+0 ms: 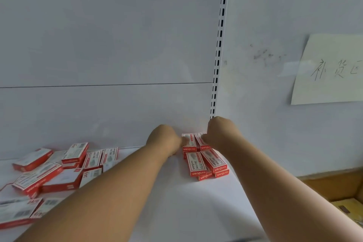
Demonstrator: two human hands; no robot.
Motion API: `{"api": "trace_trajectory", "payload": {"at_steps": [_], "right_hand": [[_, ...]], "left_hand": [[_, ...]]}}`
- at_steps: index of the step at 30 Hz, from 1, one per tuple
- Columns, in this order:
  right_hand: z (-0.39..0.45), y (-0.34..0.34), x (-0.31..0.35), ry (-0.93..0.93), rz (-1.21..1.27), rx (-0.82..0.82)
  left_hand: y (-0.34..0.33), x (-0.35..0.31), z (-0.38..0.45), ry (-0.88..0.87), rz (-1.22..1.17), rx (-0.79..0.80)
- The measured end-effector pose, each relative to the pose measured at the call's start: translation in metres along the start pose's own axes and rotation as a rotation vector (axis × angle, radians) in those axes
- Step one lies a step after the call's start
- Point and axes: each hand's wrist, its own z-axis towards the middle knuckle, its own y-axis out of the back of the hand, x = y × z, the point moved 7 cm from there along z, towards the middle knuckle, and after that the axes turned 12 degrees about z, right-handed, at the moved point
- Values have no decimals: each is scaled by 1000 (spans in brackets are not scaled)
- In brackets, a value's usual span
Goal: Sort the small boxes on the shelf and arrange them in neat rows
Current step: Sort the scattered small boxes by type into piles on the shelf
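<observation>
- Two bare hands are reaching to the slotted upright [218,55] at the back of the white shelf [176,202].
- Left hand [165,139] and right hand [220,135] are curling their fingers onto the two rear staple boxes [189,140]; the exact grip is unclear.
- Neat stack [206,161]: about six boxes are sitting at the upright's foot.
- Loose pile [59,171]: roughly ten boxes are lying far left of the upright.
- A handwritten paper sign [332,68] is hanging right of the upright, above a cardboard carton [337,188].

We read "wengu" in white on the red ends of the stacked boxes [204,160], one also showing "24/6". Loose boxes [59,171] at left show "24/6" too. The paper sign [332,68] carries handwritten "补货区".
</observation>
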Motion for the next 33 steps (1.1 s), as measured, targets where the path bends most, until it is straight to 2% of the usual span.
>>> {"api": "trace_trajectory", "payload": {"at_steps": [4, 9, 21, 25, 29, 33], "right_hand": [[-18, 8, 25, 77, 100, -39], [-47, -7, 87, 189, 201, -42], [-95, -97, 242, 280, 226, 25], [-93, -122, 265, 256, 211, 81], [-87, -143, 279, 221, 46, 222], [-75, -152, 278, 160, 65, 239]], "left_hand": [[24, 14, -16, -39, 63, -127], [67, 55, -34, -76, 142, -207], [175, 228, -64, -54, 237, -270], [182, 259, -53, -47, 192, -227], [171, 258, -39, -67, 195, -164], [163, 255, -25, -34, 170, -117]]}}
